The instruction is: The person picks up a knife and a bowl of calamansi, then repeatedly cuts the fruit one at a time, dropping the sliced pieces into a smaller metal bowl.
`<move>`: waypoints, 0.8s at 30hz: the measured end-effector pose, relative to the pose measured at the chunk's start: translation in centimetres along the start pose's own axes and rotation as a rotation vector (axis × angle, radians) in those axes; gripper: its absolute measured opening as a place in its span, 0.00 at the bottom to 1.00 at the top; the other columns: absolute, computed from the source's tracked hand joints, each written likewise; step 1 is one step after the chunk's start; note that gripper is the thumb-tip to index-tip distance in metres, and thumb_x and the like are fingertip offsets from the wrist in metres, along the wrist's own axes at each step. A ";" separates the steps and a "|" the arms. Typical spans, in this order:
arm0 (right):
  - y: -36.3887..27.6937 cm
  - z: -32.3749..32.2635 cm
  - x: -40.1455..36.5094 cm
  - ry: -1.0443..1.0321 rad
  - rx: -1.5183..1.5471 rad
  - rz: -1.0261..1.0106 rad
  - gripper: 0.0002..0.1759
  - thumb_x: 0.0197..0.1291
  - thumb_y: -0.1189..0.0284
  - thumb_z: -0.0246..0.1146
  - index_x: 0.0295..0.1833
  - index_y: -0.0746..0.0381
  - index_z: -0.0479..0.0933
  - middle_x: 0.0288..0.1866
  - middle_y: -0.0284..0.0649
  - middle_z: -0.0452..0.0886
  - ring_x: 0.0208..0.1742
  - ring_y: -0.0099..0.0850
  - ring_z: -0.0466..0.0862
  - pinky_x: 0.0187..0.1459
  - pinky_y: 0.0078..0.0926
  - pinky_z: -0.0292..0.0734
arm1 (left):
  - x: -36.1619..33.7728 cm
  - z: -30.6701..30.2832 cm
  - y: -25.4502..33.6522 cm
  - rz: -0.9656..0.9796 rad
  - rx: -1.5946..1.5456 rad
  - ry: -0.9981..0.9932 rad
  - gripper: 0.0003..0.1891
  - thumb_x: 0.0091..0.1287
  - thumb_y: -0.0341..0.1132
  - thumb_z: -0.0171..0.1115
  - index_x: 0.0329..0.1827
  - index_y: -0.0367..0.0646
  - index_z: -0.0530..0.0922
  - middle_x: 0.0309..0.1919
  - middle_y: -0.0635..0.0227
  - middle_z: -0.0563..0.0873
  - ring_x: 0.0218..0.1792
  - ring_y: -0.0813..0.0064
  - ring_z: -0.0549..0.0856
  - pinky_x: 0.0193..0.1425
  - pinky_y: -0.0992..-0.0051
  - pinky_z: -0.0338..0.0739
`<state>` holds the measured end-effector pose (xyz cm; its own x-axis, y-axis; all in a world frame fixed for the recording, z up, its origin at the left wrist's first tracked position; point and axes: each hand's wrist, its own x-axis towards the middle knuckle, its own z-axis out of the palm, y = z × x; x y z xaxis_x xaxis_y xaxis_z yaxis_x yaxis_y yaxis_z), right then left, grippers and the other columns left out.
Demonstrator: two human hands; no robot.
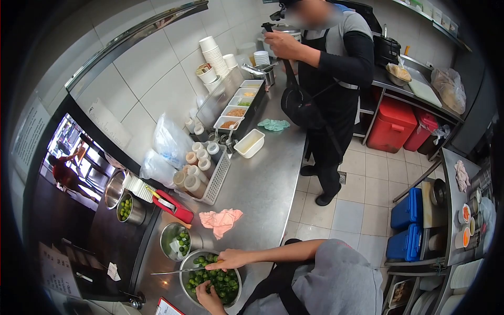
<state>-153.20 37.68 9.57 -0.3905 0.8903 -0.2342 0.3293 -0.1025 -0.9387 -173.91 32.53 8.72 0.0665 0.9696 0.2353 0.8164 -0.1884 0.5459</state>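
Note:
A large metal bowl (pixel 237 294) full of small green limes (pixel 226 283) stands on the steel counter in front of me. My right hand (pixel 233 259) is closed around the handle of a knife (pixel 184 271), whose blade points left across the bowl. My left hand (pixel 209 298) is down at the bowl's near side, fingers curled in among the limes and seemingly pinching one. Its fingertips are partly hidden. Beside the bowl sits a smaller metal pot (pixel 167 231) holding more limes and something pale.
A pink cloth (pixel 220 221), a red tape dispenser (pixel 176 208) and a white basket of bottles (pixel 216 185) lie along the counter (pixel 262 194). Another pot of limes (pixel 137 215) stands on the ledge. A co-worker (pixel 331 79) stands at the far end, near topping trays (pixel 237 112). A clipboard (pixel 167 307) is close by.

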 end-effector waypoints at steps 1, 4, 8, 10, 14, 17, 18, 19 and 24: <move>0.1 0.0 0.0 0.003 -0.001 -0.001 0.49 0.44 0.25 0.46 0.16 0.66 0.76 0.20 0.45 0.79 0.27 0.39 0.81 0.36 0.34 0.76 | 0.0 -0.1 0.1 0.008 0.000 0.003 0.13 0.45 0.17 0.63 0.35 0.37 0.78 0.32 0.59 0.78 0.30 0.61 0.79 0.36 0.68 0.73; -0.2 -0.2 0.0 0.005 -0.006 -0.003 0.49 0.44 0.25 0.46 0.16 0.66 0.76 0.20 0.45 0.79 0.27 0.39 0.81 0.37 0.34 0.76 | 0.1 0.1 -0.2 -0.040 0.027 0.018 0.15 0.43 0.17 0.65 0.36 0.36 0.77 0.30 0.60 0.78 0.28 0.63 0.77 0.36 0.69 0.72; -0.4 -0.3 -0.1 -0.003 -0.021 0.008 0.49 0.44 0.25 0.45 0.16 0.66 0.76 0.21 0.45 0.79 0.27 0.39 0.81 0.37 0.34 0.76 | 0.1 0.3 -0.7 -0.128 -0.019 0.009 0.17 0.42 0.18 0.67 0.37 0.36 0.76 0.33 0.60 0.80 0.31 0.64 0.78 0.35 0.67 0.73; -0.5 -0.4 -0.1 -0.006 -0.025 0.006 0.49 0.44 0.25 0.45 0.17 0.66 0.76 0.21 0.44 0.79 0.28 0.39 0.81 0.38 0.33 0.75 | 0.1 0.5 -1.0 -0.146 -0.042 0.020 0.17 0.42 0.19 0.67 0.38 0.36 0.76 0.33 0.59 0.80 0.31 0.64 0.78 0.36 0.67 0.73; 0.0 -0.5 0.3 -0.043 -0.049 0.008 0.48 0.46 0.27 0.46 0.28 0.67 0.80 0.26 0.41 0.82 0.31 0.37 0.82 0.39 0.30 0.75 | 0.0 0.8 -1.4 -0.107 -0.032 0.029 0.18 0.42 0.20 0.68 0.39 0.36 0.76 0.33 0.60 0.81 0.32 0.64 0.79 0.39 0.68 0.74; -1.1 -1.4 0.2 -0.056 -0.068 0.045 0.44 0.48 0.30 0.50 0.32 0.66 0.81 0.27 0.40 0.83 0.32 0.33 0.82 0.39 0.29 0.75 | 0.2 0.3 -0.7 -0.178 -0.006 0.052 0.17 0.49 0.25 0.68 0.43 0.40 0.78 0.37 0.60 0.83 0.39 0.63 0.83 0.44 0.70 0.76; -1.7 -1.8 0.0 -0.027 -0.124 0.053 0.46 0.46 0.27 0.46 0.29 0.64 0.82 0.26 0.42 0.83 0.34 0.37 0.84 0.41 0.31 0.76 | 0.3 -0.1 -0.1 -0.186 -0.013 0.074 0.16 0.50 0.27 0.68 0.43 0.41 0.78 0.37 0.60 0.83 0.39 0.63 0.83 0.44 0.70 0.76; -0.7 -1.6 0.7 0.020 -0.118 0.042 0.46 0.47 0.28 0.47 0.27 0.65 0.81 0.24 0.42 0.82 0.32 0.37 0.83 0.38 0.32 0.75 | 0.3 0.1 -0.7 -0.076 0.027 0.174 0.17 0.48 0.27 0.70 0.42 0.37 0.78 0.34 0.60 0.83 0.33 0.66 0.83 0.40 0.71 0.76; -0.7 -2.8 1.1 0.071 -0.192 -0.002 0.44 0.48 0.31 0.50 0.29 0.67 0.80 0.23 0.49 0.80 0.31 0.44 0.82 0.35 0.38 0.73 | 0.9 0.0 -0.3 -0.357 -0.688 0.209 0.20 0.55 0.25 0.67 0.52 0.36 0.76 0.42 0.58 0.82 0.34 0.76 0.82 0.37 0.77 0.79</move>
<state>-151.44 39.96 10.68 -0.3325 0.9200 -0.2074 0.4887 -0.0200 -0.8722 -174.05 33.45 8.75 -0.2963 0.9531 0.0616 0.2271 0.0076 0.9739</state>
